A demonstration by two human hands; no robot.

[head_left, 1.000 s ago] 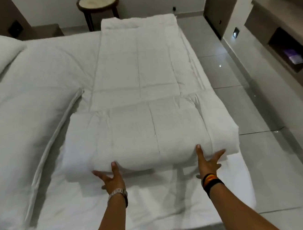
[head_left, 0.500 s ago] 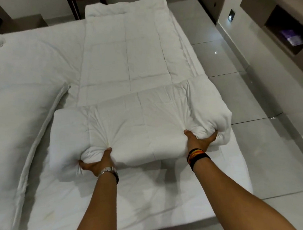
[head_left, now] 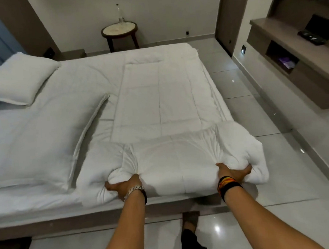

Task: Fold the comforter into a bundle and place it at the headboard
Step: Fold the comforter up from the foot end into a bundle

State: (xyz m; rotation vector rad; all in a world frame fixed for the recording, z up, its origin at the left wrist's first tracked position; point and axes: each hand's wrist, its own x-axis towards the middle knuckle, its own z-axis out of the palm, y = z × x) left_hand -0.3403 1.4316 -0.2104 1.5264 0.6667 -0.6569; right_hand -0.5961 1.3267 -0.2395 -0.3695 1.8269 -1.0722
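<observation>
Both arms reach forward; left hand (head_left: 125,185) and right hand (head_left: 232,173) clenched (palms down).

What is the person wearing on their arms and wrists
Both forearms are bare, no sleeves showing. The left wrist carries a silver metal link watch with a dark band beside it. The right wrist has stacked bands: black, with orange and yellow stripes.

Bed (head_left: 59,213), white sheet, low brown frame: carrying a white comforter (head_left: 166,108) lying along its right edge, near end bunching at the front right corner; two pillows (head_left: 18,80) resting toward the left edge.
</observation>
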